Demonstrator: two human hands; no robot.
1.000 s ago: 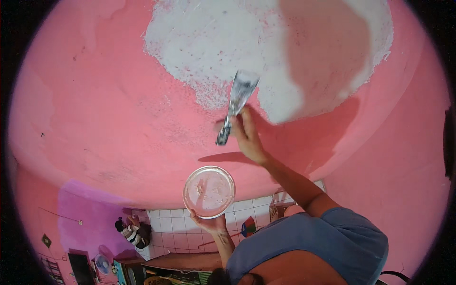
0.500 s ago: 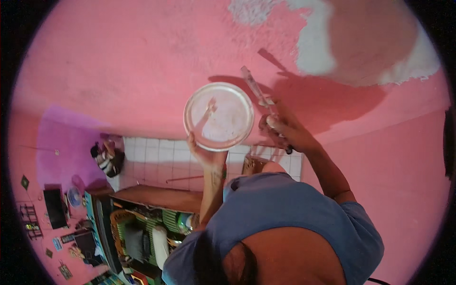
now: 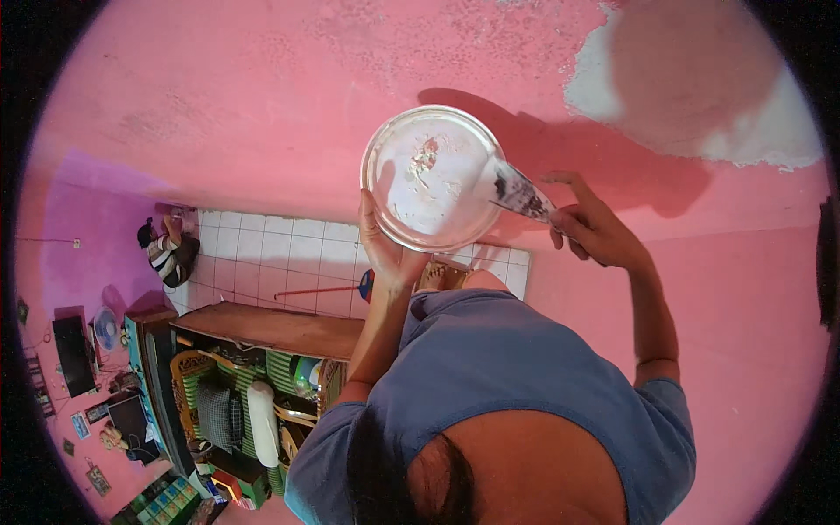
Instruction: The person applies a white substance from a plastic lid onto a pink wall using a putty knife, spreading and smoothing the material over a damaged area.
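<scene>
My left hand (image 3: 385,255) grips a round, whitish lid (image 3: 404,144) by its near edge, the thumb up along its left rim. A rough smear of putty (image 3: 426,156) marks the lid's face. In my right hand (image 3: 602,229) is a putty knife (image 3: 523,194), its blade spattered white and dark. The blade's tip lies at the lid's right side, over the rim. My right index finger sticks out above the handle, while the other fingers close around it. Beyond both hands is the pink wall (image 3: 289,114), with a ragged white patch (image 3: 595,83) at upper right.
Another person (image 3: 171,254) crouches at the far left by the wall. White floor tiles (image 3: 254,249) run below it, with a red-handled tool (image 3: 319,291) lying there. A brown cabinet (image 3: 271,325) stands at lower left, near a chair with cushions (image 3: 217,411).
The lid has risen and shifted right, and its face has turned. The putty knife has swung from pointing up at the wall to pointing left, its blade now over the lid.
</scene>
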